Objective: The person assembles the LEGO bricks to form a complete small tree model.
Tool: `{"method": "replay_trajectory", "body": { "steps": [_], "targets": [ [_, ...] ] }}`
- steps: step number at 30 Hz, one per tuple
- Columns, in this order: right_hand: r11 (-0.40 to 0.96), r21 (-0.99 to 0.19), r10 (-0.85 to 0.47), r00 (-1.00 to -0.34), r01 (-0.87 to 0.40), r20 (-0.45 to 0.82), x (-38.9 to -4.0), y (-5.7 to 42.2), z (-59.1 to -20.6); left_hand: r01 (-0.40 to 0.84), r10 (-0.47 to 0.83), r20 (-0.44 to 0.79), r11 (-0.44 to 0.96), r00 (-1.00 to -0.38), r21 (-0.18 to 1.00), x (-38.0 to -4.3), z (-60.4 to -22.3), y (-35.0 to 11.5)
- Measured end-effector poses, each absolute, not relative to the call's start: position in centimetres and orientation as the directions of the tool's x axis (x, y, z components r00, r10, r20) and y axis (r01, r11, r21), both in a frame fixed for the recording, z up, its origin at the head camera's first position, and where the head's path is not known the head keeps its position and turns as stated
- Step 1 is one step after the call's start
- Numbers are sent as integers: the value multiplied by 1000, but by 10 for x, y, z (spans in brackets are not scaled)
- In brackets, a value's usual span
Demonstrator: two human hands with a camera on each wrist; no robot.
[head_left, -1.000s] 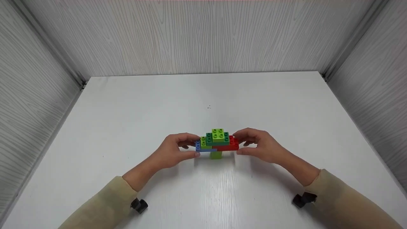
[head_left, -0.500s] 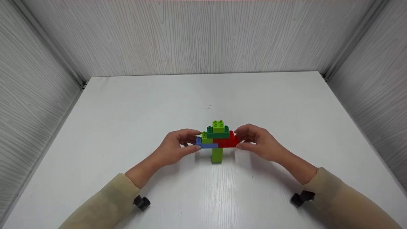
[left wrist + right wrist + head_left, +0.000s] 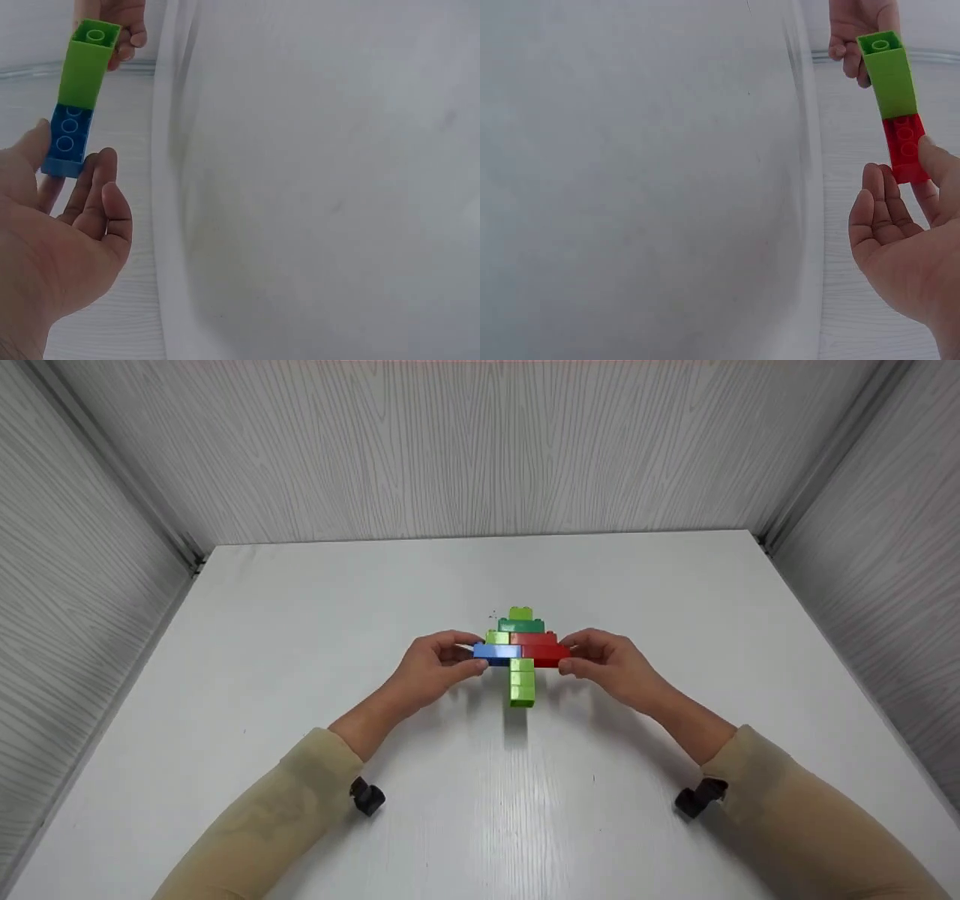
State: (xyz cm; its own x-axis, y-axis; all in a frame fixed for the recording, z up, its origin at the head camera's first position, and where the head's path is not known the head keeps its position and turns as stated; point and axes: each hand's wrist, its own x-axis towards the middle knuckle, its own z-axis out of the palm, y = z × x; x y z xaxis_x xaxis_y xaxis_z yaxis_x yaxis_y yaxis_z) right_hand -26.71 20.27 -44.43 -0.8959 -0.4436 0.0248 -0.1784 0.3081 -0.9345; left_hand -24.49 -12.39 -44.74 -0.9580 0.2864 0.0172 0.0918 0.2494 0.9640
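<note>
A tree-shaped toy brick model (image 3: pixel 521 649) is raised off the table, tilted so its front face shows. Light green bricks form its trunk (image 3: pixel 522 682). Above that come a blue brick (image 3: pixel 496 652) at left and a red brick (image 3: pixel 545 655) at right, then narrower rows up to a light green top (image 3: pixel 520 613). My left hand (image 3: pixel 431 671) pinches the blue end between thumb and fingers. At the opposite end, my right hand (image 3: pixel 619 667) pinches the red brick. Both wrist views look at the hollow undersides, with the green trunk (image 3: pixel 84 71) pointing toward the camera.
The white table (image 3: pixel 337 607) spreads around both hands, and the model's shadow falls on it. Pale wood-grain panels (image 3: pixel 480 450) enclose the back and both sides. A black wrist device (image 3: pixel 367 796) is at each sleeve cuff.
Both hands have lifted the brick model and carried it away from me. It has tipped back, so its front and the full trunk show instead of the studs on top.
</note>
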Motion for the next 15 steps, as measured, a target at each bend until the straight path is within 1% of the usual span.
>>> {"method": "replay_trajectory", "body": {
  "steps": [5, 10, 15],
  "targets": [
    [344, -925, -412, -911, -164, 8, -284, 202, -447, 83, 250, 12, 275, -968, 958, -265, -455, -120],
    [393, -913, -394, -917, -111, -58, -298, 201, -453, 54, 241, -29, 330, -970, 942, -280, -464, -118],
    [448, -890, -390, -914, -84, -110, -306, 201, -459, 25, 237, -66, 362, -969, 932, -287, -469, -117]
  ]
}}
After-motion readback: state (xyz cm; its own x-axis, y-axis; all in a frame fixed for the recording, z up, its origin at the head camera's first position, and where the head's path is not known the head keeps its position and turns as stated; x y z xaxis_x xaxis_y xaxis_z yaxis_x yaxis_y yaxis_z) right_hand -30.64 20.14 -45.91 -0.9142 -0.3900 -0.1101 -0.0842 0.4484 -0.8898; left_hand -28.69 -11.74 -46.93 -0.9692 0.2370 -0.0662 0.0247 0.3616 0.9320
